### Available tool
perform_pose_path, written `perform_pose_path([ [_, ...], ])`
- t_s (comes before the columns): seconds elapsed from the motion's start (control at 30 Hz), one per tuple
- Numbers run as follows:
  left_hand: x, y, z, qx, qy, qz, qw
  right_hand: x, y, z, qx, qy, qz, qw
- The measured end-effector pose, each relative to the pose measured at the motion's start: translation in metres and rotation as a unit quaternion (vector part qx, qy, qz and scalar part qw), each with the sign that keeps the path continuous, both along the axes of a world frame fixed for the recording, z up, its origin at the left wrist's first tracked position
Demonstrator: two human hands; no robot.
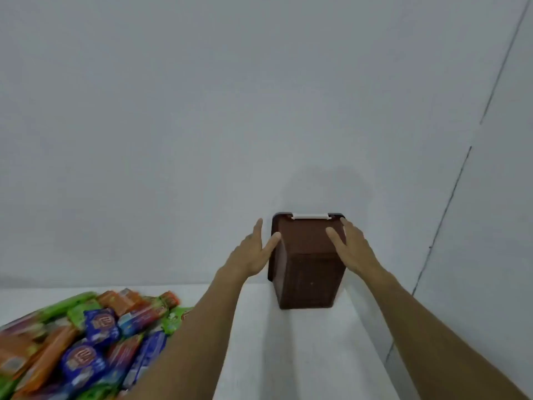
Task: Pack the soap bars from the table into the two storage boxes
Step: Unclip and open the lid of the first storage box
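Where white table (302, 356) meets grey wall (259, 111) | brown box (308, 269) stands

Soft, even indoor light, slightly dim. A faint shadow falls on the wall (259, 111) behind. Packets at lower left are blurred; wide-angle bending at edges.

Left hand (253, 252) and right hand (350, 246) flank brown box (308, 275).
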State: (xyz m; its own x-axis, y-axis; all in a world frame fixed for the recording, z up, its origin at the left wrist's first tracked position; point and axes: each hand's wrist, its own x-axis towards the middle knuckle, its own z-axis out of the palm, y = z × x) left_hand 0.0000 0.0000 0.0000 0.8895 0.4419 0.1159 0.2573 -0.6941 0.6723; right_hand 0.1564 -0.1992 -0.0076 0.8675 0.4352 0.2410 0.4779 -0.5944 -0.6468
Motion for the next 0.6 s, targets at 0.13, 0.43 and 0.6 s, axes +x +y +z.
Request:
perform_pose_path([
  [0.13, 0.022, -0.03, -0.008, -0.103, 0.028, 0.004, 0.994, 0.007, -0.003, -0.004, 0.055, 0.09, 0.013, 0.994],
  [0.43, 0.043, -0.063, -0.025, -0.167, 0.013, 0.011, 0.986, 0.002, -0.002, -0.016, 0.136, 0.145, 0.002, 0.98],
  [0.6, 0.028, -0.065, -0.034, -0.08, 0.001, 0.096, 0.992, -0.007, -0.016, -0.022, 0.135, 0.129, -0.07, 0.98],
])
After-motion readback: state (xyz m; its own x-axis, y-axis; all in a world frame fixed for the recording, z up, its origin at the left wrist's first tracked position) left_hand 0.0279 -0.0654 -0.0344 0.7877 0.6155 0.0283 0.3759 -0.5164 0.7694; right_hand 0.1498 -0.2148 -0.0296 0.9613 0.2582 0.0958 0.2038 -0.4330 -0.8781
